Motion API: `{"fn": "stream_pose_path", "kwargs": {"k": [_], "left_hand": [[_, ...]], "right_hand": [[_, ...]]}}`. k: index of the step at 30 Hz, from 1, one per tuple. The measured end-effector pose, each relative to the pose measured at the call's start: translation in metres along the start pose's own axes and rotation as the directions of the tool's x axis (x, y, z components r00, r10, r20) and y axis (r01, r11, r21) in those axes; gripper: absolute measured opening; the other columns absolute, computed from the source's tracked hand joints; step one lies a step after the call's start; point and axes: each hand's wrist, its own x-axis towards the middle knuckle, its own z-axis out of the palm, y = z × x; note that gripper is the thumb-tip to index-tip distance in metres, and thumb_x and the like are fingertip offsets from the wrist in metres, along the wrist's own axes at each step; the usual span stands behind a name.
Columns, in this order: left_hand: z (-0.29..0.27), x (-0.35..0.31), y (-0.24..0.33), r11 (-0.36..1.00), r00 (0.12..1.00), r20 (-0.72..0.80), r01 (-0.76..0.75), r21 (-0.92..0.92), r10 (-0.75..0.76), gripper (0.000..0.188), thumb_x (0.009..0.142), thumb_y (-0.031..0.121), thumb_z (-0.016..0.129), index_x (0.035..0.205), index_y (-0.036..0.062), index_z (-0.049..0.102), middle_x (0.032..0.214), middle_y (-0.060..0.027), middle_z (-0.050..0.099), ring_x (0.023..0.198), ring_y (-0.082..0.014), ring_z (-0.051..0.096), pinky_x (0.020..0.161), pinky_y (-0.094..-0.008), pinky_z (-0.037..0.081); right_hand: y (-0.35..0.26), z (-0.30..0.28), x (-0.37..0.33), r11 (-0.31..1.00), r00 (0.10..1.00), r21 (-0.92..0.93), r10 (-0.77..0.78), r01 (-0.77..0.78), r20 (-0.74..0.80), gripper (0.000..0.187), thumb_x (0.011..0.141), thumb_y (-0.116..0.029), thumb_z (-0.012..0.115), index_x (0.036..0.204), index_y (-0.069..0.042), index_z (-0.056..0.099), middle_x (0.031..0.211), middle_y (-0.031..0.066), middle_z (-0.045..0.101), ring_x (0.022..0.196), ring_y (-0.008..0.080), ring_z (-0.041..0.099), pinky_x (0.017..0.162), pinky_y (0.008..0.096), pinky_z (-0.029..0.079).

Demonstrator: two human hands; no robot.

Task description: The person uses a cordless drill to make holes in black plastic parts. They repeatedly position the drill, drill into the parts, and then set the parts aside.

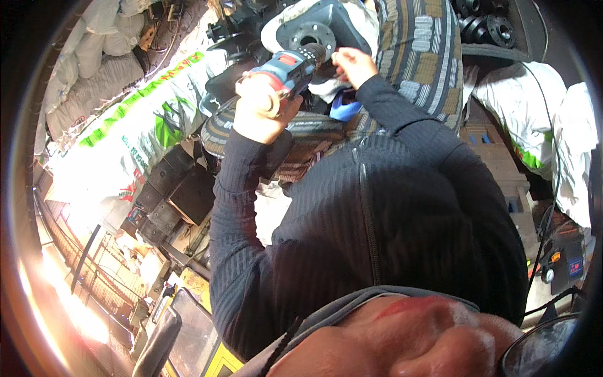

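While the left hand (260, 113) wraps fully round the pistol grip of a blue and red cordless drill (290, 68), the right hand (353, 65) pinches with its fingertips at the edge of a grey metal flanged part (320, 28) just beside the drill's chuck. The drill is held up in front of the person's chest, its nose pointing at the bolt-holed flange. It looks moderately heavy and rigid, with its weight probably low in the handle, so a full-palm hold on the rubbery grip seems the sound place to take it. The flanged part appears to be stiff, heavy cast metal, best steadied by its rim. Striped fabric (414, 50) and white printed sacks (138, 125) lie around it
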Motion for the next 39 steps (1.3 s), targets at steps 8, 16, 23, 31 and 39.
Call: {"fn": "stream_pose_path", "kwargs": {"k": [8,16,23,31,39], "left_hand": [[0.004,-0.080,-0.003,0.958,0.999,0.017,-0.034,-0.283,0.041,0.043,0.073,0.026,0.069,0.108,0.0049,0.055,0.101,-0.0116,0.060,0.093,-0.0260,0.058,0.083,-0.0374,0.043],[-0.002,-0.100,-0.007,0.855,0.993,0.075,0.113,-0.506,-0.087,0.026,0.076,0.019,0.067,0.094,0.0026,0.059,0.077,-0.0066,0.061,0.061,-0.0173,0.060,0.055,-0.0304,0.047],[-0.002,-0.099,-0.018,0.931,0.997,-0.037,-0.083,-0.356,0.075,0.030,0.073,0.018,0.068,0.097,0.0025,0.059,0.087,-0.0097,0.062,0.075,-0.0237,0.060,0.066,-0.0346,0.048],[0.003,-0.094,-0.034,0.925,0.914,-0.143,-0.380,0.018,0.379,0.033,0.072,0.017,0.067,0.102,0.0086,0.059,0.097,-0.0093,0.060,0.088,-0.0287,0.058,0.075,-0.0389,0.047],[-0.004,-0.087,-0.021,0.959,0.967,0.000,-0.251,-0.134,0.253,0.042,0.070,0.020,0.066,0.108,0.0075,0.054,0.101,-0.0106,0.059,0.094,-0.0266,0.056,0.083,-0.0365,0.042]], "right_hand": [[-0.023,-0.024,-0.036,0.836,0.834,0.467,-0.021,-0.288,0.551,0.060,0.088,-0.005,0.046,0.137,-0.003,0.012,0.125,0.0263,0.042,0.103,0.0283,0.056,0.082,0.0335,0.051],[-0.039,-0.013,-0.046,0.832,0.730,0.426,-0.036,-0.357,0.683,0.049,0.091,-0.021,0.047,0.133,-0.004,0.027,0.125,0.0281,0.042,0.090,0.0250,0.062,0.084,0.0341,0.051],[-0.036,-0.007,-0.043,0.875,0.735,0.324,0.053,-0.361,0.676,0.047,0.090,-0.024,0.049,0.131,-0.006,0.033,0.117,0.0229,0.050,0.089,0.0239,0.062,0.076,0.0325,0.055],[-0.044,-0.003,-0.042,0.908,0.727,0.139,0.217,-0.396,0.652,0.040,0.089,-0.025,0.051,0.126,-0.012,0.043,0.102,0.0165,0.058,0.086,0.0215,0.063,0.069,0.0293,0.056],[-0.045,-0.003,-0.036,0.874,0.690,0.045,0.350,-0.484,0.633,0.038,0.086,-0.028,0.056,0.118,-0.008,0.049,0.099,0.0158,0.059,0.082,0.0213,0.064,0.061,0.0280,0.057]]}}
